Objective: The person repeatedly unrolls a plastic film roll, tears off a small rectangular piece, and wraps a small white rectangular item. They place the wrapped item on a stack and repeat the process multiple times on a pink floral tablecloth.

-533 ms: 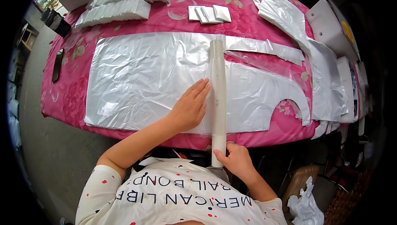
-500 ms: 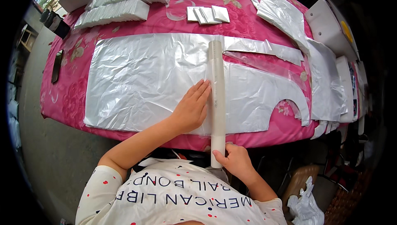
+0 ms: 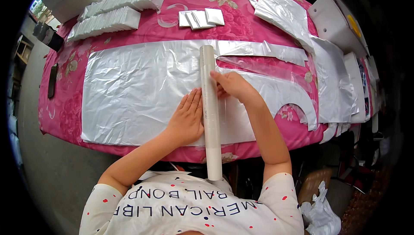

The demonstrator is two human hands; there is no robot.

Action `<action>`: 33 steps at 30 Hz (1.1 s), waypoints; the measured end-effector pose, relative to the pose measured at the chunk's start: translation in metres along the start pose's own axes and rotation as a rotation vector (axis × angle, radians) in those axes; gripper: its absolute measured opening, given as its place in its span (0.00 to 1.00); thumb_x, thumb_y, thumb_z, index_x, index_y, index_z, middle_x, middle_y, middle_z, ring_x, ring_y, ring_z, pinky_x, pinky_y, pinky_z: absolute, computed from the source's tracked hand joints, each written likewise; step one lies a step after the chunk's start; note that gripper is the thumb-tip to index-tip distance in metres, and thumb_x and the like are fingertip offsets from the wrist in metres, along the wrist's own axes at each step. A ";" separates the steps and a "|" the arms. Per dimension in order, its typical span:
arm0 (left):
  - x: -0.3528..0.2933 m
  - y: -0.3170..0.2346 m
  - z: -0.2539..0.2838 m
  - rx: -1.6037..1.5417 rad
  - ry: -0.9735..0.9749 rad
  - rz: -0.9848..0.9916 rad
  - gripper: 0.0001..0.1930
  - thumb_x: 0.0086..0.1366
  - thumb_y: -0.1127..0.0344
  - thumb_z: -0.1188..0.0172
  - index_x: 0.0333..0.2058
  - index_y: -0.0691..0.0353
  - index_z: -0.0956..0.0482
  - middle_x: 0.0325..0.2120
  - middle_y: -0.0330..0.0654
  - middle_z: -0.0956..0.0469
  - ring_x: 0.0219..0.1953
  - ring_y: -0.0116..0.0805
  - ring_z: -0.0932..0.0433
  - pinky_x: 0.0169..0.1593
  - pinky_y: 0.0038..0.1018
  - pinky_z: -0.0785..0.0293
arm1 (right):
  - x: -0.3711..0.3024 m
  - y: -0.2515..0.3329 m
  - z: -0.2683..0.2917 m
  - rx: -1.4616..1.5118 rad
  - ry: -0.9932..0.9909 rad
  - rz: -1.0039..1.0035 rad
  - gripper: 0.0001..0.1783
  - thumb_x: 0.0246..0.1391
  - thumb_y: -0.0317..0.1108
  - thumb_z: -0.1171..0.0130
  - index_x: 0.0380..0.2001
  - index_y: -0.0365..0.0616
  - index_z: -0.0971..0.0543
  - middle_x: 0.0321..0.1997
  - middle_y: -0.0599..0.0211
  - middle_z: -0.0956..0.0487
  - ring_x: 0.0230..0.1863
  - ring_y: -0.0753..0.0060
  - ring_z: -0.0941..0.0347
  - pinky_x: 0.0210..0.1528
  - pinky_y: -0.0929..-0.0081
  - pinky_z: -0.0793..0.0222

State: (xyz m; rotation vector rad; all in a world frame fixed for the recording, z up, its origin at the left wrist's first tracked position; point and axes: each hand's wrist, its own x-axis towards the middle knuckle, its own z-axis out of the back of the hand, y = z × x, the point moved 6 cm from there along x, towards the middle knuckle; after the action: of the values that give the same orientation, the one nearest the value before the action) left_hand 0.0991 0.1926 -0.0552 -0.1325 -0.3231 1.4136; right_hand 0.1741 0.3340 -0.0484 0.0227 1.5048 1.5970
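Observation:
Across a silvery-white plastic sheet [image 3: 129, 92] lies a long pale tube [image 3: 210, 123], pointing away from me, its near end overhanging the table edge by my shirt. To the tube's right the sheet has a curved cut-out and long strap-like strips [image 3: 280, 53], much like a plastic apron. My left hand [image 3: 186, 118] lies flat on the sheet, fingertips against the tube's left side. On the other side, my right hand [image 3: 236, 87] grips the upper part of the tube, thumb at its edge; its other fingers are partly hidden.
A pink flowered cloth [image 3: 69, 118] covers the table. Rows of folded white packets [image 3: 105, 22] stand at the far left, with a few more packets [image 3: 201, 18] at the back. A phone [image 3: 52, 81] lies at the left edge. Other plastic sheets [image 3: 334, 84] and a white box [image 3: 330, 17] are right.
My right hand has gone from the tube's near end up to its upper part. The left hand remains flat beside the tube. The whole view has shifted slightly.

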 end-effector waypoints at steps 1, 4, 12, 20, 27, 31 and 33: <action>0.000 0.001 0.000 -0.003 0.001 0.004 0.32 0.57 0.63 0.59 0.57 0.79 0.46 0.60 0.63 0.48 0.65 0.53 0.53 0.66 0.40 0.60 | 0.013 0.006 0.002 0.119 -0.019 0.009 0.29 0.57 0.55 0.53 0.31 0.36 0.21 0.28 0.63 0.21 0.26 0.73 0.26 0.33 0.78 0.28; -0.001 0.001 0.000 -0.011 -0.004 -0.002 0.32 0.58 0.62 0.59 0.57 0.79 0.46 0.60 0.64 0.48 0.65 0.54 0.52 0.66 0.41 0.60 | 0.042 0.009 0.003 0.702 -0.059 0.074 0.17 0.57 0.44 0.49 0.37 0.39 0.26 0.36 0.64 0.23 0.37 0.74 0.27 0.40 0.79 0.29; 0.000 0.000 0.001 -0.031 -0.011 0.011 0.33 0.53 0.64 0.59 0.56 0.81 0.45 0.60 0.63 0.47 0.65 0.52 0.52 0.67 0.40 0.59 | 0.099 -0.014 0.092 1.535 -0.168 0.495 0.08 0.52 0.29 0.47 0.36 0.39 0.24 0.37 0.63 0.21 0.40 0.65 0.24 0.48 0.65 0.29; 0.000 -0.002 0.003 -0.060 -0.018 0.000 0.33 0.54 0.63 0.59 0.57 0.81 0.45 0.60 0.62 0.48 0.65 0.52 0.52 0.67 0.40 0.60 | 0.026 -0.028 0.261 1.462 -0.173 0.877 0.14 0.63 0.35 0.63 0.43 0.43 0.28 0.48 0.60 0.24 0.52 0.61 0.28 0.51 0.59 0.29; -0.006 0.005 0.003 -0.051 -0.030 0.016 0.34 0.53 0.63 0.59 0.56 0.82 0.46 0.60 0.64 0.49 0.65 0.53 0.52 0.66 0.41 0.59 | -0.017 0.141 0.048 0.647 -0.227 0.937 0.18 0.63 0.36 0.59 0.51 0.40 0.29 0.50 0.61 0.25 0.52 0.75 0.30 0.56 0.76 0.37; -0.003 -0.001 0.003 -0.030 0.013 -0.037 0.32 0.57 0.61 0.57 0.56 0.80 0.45 0.59 0.66 0.47 0.64 0.56 0.50 0.65 0.43 0.57 | 0.010 0.151 -0.138 0.035 -0.095 0.904 0.15 0.58 0.36 0.51 0.43 0.37 0.26 0.43 0.50 0.23 0.48 0.57 0.28 0.51 0.68 0.37; -0.005 -0.001 0.007 -0.081 -0.169 -0.063 0.32 0.58 0.60 0.56 0.56 0.79 0.44 0.58 0.66 0.46 0.64 0.56 0.49 0.65 0.43 0.56 | 0.024 0.140 -0.213 -0.265 -0.055 1.050 0.16 0.54 0.32 0.51 0.46 0.38 0.29 0.46 0.45 0.27 0.53 0.40 0.35 0.53 0.54 0.40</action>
State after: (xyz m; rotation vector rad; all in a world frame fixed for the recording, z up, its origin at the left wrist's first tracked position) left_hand 0.0972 0.1871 -0.0485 -0.0689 -0.5201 1.3529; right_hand -0.0425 0.2043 -0.0038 0.8127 1.2663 2.5642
